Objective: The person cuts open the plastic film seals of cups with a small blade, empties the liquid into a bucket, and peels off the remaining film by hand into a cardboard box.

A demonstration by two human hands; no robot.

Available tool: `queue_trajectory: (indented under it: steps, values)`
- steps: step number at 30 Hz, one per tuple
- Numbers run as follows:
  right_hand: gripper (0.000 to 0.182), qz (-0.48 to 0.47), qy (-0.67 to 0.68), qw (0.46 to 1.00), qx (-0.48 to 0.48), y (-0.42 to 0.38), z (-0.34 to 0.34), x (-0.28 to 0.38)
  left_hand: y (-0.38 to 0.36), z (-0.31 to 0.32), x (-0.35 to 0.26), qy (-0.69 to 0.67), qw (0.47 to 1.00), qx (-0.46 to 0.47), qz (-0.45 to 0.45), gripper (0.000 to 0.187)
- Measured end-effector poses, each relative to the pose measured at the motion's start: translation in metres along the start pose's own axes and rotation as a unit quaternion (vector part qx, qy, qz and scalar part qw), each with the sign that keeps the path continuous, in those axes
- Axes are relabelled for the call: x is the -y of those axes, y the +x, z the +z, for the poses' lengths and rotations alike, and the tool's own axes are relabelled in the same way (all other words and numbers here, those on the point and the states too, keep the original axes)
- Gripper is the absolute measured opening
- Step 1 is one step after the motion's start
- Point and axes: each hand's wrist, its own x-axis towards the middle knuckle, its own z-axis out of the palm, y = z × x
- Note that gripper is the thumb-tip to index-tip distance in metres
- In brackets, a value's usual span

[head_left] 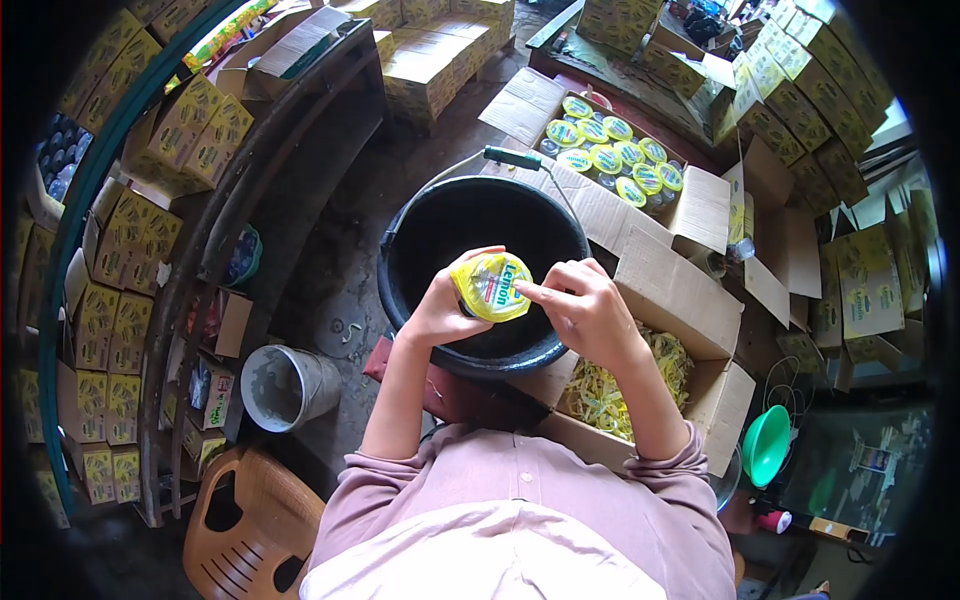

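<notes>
A cup with a yellow and clear lid, printed "Lemon", is gripped in my left hand, its fingers wrapped round the side. From the right, my right hand reaches over with the index finger stretched onto the lid; the other fingers are loosely bent. Both hands are above a large black bucket with a wire handle. Just past the bucket, an open carton holds several similar yellow-lidded cups. Below my right forearm, another open carton contains tangled yellow and clear strips.
A grey bucket stands on the floor to the left, near an orange-brown plastic chair. Yellow printed boxes fill the shelves at left, with more stacked boxes at right. A green bowl sits at lower right.
</notes>
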Motion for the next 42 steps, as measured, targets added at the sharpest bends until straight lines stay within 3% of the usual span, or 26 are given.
queue_trajectory:
  steps: [8, 20, 27, 30, 36, 42]
  values:
    - [0.034, -0.004, -0.025, 0.999, 0.032, 0.001, 0.0, 0.001, 0.0, 0.003, -0.004, -0.022, 1.0, 0.002, -0.007, 0.073]
    - [0.034, -0.006, -0.084, 0.992, 0.095, 0.003, 0.005, -0.006, 0.001, 0.003, -0.003, 0.048, 0.998, 0.015, -0.03, 0.073]
    - [0.032, 0.007, -0.1, 0.991, 0.085, -0.015, -0.01, -0.02, 0.004, 0.005, -0.004, 0.115, 0.993, -0.018, 0.014, 0.069]
    - [0.04, 0.024, -0.081, 0.995, 0.058, -0.029, -0.014, -0.028, 0.004, 0.007, -0.002, 0.159, 0.987, -0.024, -0.006, 0.067]
    - [0.036, 0.113, -0.081, 0.99, -0.004, -0.062, -0.016, -0.022, -0.001, 0.011, 0.015, 0.368, 0.926, 0.008, -0.084, 0.064]
    - [0.038, 0.169, -0.039, 0.983, -0.062, -0.083, 0.0, 0.006, -0.004, 0.012, 0.033, 0.529, 0.818, 0.157, -0.163, 0.074]
